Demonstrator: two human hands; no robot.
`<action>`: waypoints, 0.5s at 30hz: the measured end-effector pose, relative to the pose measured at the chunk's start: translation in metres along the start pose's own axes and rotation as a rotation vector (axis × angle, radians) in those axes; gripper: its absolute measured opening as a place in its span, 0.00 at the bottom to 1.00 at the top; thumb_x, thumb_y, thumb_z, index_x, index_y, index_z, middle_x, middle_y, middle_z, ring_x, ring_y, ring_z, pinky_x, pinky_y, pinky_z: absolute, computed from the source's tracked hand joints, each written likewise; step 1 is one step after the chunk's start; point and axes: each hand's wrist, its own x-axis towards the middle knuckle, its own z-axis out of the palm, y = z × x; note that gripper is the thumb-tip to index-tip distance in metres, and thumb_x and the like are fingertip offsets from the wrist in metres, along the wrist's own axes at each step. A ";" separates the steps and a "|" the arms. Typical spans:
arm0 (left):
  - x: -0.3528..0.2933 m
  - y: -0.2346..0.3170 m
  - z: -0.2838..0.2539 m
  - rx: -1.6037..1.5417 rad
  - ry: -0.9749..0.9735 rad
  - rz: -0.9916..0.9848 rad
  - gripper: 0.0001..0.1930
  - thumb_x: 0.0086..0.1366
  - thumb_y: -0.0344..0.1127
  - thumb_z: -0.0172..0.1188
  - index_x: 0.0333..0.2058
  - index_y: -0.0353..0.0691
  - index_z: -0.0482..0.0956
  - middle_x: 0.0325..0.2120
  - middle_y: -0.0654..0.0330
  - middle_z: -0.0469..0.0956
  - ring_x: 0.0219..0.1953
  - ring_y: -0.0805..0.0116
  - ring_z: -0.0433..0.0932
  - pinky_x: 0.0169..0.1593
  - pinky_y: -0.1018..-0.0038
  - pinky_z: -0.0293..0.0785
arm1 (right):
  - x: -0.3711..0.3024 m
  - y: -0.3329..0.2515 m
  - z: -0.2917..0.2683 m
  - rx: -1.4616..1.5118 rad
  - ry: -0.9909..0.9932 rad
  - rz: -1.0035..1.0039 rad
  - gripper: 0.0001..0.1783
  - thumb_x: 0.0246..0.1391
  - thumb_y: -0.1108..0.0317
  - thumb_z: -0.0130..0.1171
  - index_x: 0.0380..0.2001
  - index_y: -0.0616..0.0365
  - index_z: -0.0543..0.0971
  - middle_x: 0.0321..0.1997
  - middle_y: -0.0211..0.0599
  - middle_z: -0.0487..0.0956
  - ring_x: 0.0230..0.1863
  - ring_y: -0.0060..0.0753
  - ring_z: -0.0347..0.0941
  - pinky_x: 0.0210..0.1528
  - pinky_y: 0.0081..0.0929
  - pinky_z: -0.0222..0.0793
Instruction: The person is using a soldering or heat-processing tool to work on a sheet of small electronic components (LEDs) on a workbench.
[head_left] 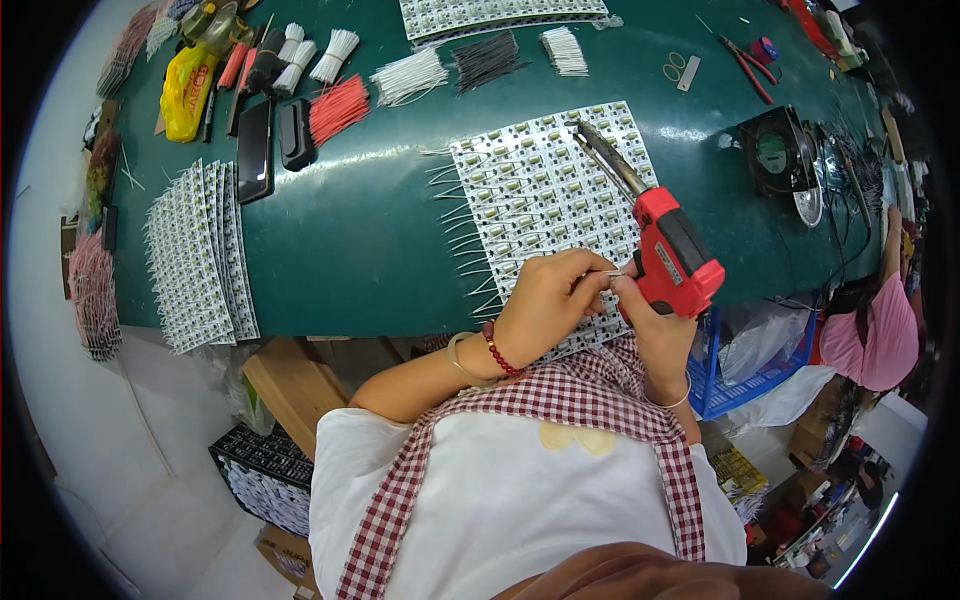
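Over the near part of a white circuit board panel [545,170], my left hand [555,300] is closed in a pinch. A thin white wire [614,273] shows at its fingertips, close to the right thumb. My right hand [655,335] wraps round the handle of a red and black soldering gun [672,255]. The gun's metal tip points away and to the left, above the panel; contact with it cannot be made out. Small green-and-white components cover the panel in rows. White wires stick out along its left edge.
Stacked panels [190,255] lie left on the green table [350,240]. Red wires [338,108], black wires [487,60] and white wires [408,76] lie farther back, near a phone [255,150]. Red pliers [748,68] and a black fan [778,150] are at right.
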 end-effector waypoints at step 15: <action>0.001 -0.001 -0.017 0.313 0.059 0.166 0.03 0.59 0.25 0.59 0.31 0.32 0.79 0.20 0.56 0.81 0.22 0.71 0.82 0.25 0.79 0.76 | 0.003 0.004 0.005 -0.073 -0.073 -0.075 0.13 0.48 0.77 0.67 0.38 0.63 0.77 0.34 0.31 0.79 0.35 0.19 0.75 0.37 0.19 0.71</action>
